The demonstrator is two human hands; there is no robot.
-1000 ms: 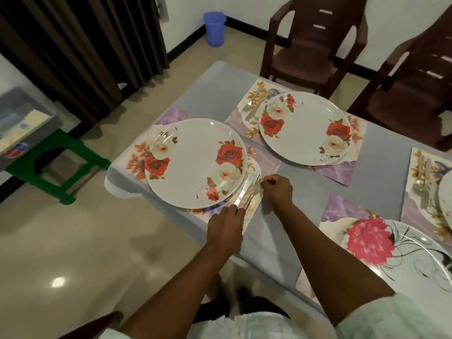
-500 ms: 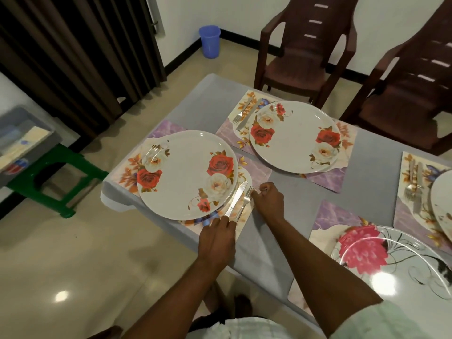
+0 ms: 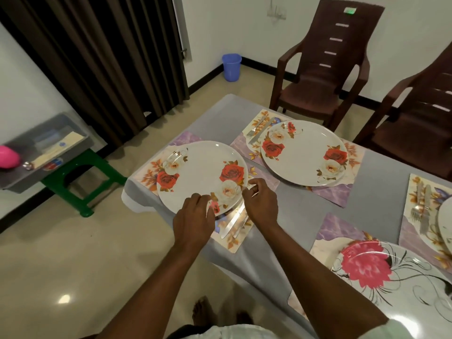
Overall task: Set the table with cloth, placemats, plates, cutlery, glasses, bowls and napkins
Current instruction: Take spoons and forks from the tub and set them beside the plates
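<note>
Looking down from my head camera, my left hand (image 3: 194,217) hangs over the near rim of the round white plate printed with red and cream roses (image 3: 201,177); its fingers are bent loosely with the tips at the plate's edge, and I cannot tell whether they actually pinch the rim. My right hand (image 3: 260,204) sits just to the right of that plate, fingers curled near the rim beside the cream rose — whether they clasp anything is hidden from me.

The plate lies on a floral placemat with orange leaves and purple corners (image 3: 234,238), at the table's near-left corner over the plain grey tablecloth (image 3: 300,204). Between my two hands, on the placemat's bare strip right of the plate, a silver table knife (image 3: 232,222) and a silver fork (image 3: 242,225) lie side by side, their upper ends passing under my right hand.

Farther along, a second rose-printed white plate (image 3: 304,152) rests on its own floral mat with cutlery at its left edge. Nearer me on the right is a glassy plate with a large pink flower (image 3: 381,272).

Off the table — two dark brown plastic armchairs (image 3: 322,69), a blue plastic bin (image 3: 231,67) by the wall, and a green plastic stool (image 3: 83,177) carrying a grey tray (image 3: 46,152).
</note>
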